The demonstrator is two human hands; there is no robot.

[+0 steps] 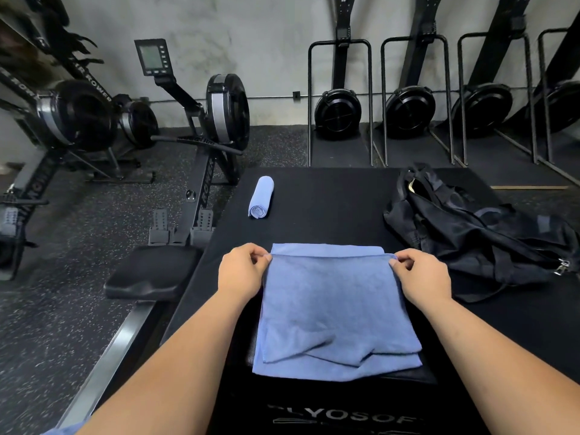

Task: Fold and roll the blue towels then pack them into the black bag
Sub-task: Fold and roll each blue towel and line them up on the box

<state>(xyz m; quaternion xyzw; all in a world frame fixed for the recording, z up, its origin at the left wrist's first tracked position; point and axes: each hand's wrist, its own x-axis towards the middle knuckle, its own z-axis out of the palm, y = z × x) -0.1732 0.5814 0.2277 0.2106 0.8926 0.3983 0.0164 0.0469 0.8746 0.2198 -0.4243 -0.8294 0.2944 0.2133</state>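
A view from above of a padded black platform in a gym, with a blue towel spread flat on its near half, between a person's two bare forearms.

What could go wrong, as a judgement: the towel's top layer does not line up with the layer beneath. Its far edge sits a little nearer than the lower one, and the near edge is rumpled into soft creases. Folding or rolling from here would likely lock in that skew and give a lopsided roll that may loosen once packed. Each hand pinches only a corner, so an uneven pull could drag the lower layer along or twist the cloth. The towel's near edge also lies close to the platform's near side, so a tug toward the body might slide it off.

The left hand pinches the far left corner of the top layer between thumb and fingertips, the other fingers curled. The right hand mirrors it, gripping the far right corner the same way. Neither hand touches anything else.

A rolled towel — already finished, it seems — lies on the far left of the platform, well apart from the flat one. The black bag slumps on the right side, near the right hand, with nothing blue visible inside it. Rowing machines stand on the floor to the left.
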